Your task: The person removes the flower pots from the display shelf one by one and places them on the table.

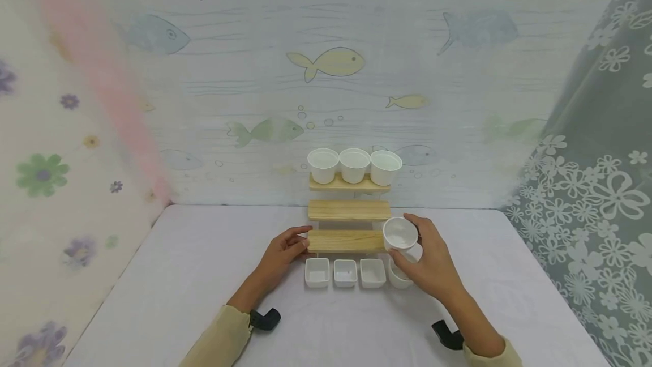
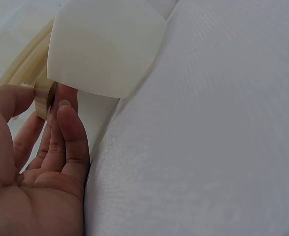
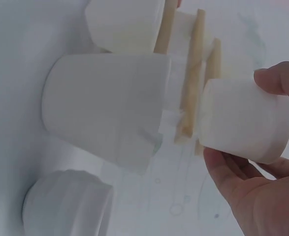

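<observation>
One small round white plastic cup (image 1: 400,234) sits pinched in the right hand (image 1: 433,262), thumb on the near wall, fingers curled round the far side, held tilted w/ its mouth toward the head cam. It hangs just off the right end of the lowest step of the three-tier pale wooden rack (image 1: 348,240), above a second round white cup (image 1: 399,279) on the white table (image 1: 178,276). So the bottom step lies left of the held cup, rack's long axis running left-right. Left hand (image 1: 282,254) has fingers fairly straight, tips touching the step's left end. Three white square dishes (image 1: 344,272) line up in front; three white cups (image 1: 354,165) stand on the top step.
</observation>
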Demonstrator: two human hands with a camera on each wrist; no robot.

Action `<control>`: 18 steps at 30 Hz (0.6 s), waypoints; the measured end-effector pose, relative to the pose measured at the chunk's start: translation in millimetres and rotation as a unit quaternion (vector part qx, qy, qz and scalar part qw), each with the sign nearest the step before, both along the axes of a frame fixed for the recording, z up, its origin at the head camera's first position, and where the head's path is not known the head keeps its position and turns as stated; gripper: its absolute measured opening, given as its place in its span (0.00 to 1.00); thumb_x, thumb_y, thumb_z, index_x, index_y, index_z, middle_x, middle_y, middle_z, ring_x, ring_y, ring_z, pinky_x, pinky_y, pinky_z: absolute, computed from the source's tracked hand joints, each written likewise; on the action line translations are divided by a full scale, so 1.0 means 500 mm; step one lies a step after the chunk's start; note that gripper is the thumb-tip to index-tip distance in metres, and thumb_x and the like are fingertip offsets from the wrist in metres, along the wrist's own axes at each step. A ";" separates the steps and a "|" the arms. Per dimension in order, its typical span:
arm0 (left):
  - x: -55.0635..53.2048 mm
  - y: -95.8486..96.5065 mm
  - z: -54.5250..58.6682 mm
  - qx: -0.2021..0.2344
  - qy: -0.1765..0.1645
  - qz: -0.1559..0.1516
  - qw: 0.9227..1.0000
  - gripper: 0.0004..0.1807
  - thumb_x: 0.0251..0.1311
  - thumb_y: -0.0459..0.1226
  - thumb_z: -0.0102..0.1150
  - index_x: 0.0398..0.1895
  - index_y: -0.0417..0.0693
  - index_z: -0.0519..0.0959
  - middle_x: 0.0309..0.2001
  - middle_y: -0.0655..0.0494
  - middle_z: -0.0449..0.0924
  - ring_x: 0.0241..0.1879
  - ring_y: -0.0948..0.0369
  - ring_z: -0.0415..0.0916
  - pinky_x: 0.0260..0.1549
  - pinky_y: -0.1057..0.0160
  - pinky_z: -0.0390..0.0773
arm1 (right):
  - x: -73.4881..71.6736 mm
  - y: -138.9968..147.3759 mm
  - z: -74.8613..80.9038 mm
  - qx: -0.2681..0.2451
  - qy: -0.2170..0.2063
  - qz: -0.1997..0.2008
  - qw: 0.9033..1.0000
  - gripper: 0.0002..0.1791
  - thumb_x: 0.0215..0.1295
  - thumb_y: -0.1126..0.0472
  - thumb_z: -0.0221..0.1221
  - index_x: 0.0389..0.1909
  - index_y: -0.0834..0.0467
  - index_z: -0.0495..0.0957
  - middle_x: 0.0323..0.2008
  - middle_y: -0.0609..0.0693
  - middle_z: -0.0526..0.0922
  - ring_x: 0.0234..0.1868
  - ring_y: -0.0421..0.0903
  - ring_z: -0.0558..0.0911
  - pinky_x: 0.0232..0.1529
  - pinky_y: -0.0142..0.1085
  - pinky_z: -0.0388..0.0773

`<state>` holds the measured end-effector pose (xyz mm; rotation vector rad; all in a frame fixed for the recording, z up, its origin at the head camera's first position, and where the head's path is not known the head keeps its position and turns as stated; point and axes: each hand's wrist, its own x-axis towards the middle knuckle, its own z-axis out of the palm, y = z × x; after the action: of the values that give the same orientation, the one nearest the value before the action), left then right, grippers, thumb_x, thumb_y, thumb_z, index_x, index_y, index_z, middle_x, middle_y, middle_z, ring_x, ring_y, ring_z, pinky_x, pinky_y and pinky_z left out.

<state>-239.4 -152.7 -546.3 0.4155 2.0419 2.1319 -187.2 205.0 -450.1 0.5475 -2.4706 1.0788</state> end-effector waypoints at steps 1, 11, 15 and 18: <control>0.000 0.000 0.000 0.001 -0.002 -0.001 1.000 0.26 0.79 0.36 0.59 0.76 0.40 0.71 0.52 0.41 0.82 0.49 0.52 0.87 0.51 0.57 0.89 | 0.001 0.003 -0.001 0.000 0.002 -0.001 1.000 0.45 0.56 0.68 0.77 0.73 0.66 0.66 0.60 0.59 0.77 0.57 0.55 0.82 0.57 0.56 0.85; 0.001 0.003 0.004 0.006 -0.001 -0.002 1.000 0.27 0.79 0.35 0.59 0.76 0.37 0.69 0.52 0.41 0.82 0.49 0.53 0.87 0.52 0.58 0.89 | 0.011 0.029 -0.004 0.014 0.004 -0.022 1.000 0.44 0.56 0.66 0.78 0.71 0.66 0.67 0.59 0.58 0.77 0.55 0.55 0.82 0.53 0.57 0.85; 0.002 0.003 0.004 0.004 -0.007 0.001 1.000 0.27 0.78 0.35 0.59 0.76 0.39 0.70 0.52 0.40 0.82 0.48 0.53 0.87 0.52 0.58 0.88 | 0.016 0.037 -0.006 0.023 0.008 -0.033 0.999 0.44 0.55 0.66 0.78 0.70 0.67 0.67 0.58 0.58 0.78 0.54 0.54 0.83 0.51 0.57 0.85; 0.002 0.003 0.003 -0.001 -0.007 0.002 1.000 0.27 0.78 0.35 0.59 0.76 0.38 0.70 0.52 0.40 0.82 0.49 0.52 0.87 0.51 0.58 0.89 | 0.019 0.044 -0.008 0.030 0.010 -0.040 0.999 0.44 0.54 0.66 0.78 0.70 0.68 0.67 0.58 0.59 0.78 0.54 0.54 0.83 0.50 0.56 0.85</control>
<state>-238.2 -151.4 -544.6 0.3943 2.0380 2.1292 -177.8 227.1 -454.1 0.4708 -2.4925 0.9677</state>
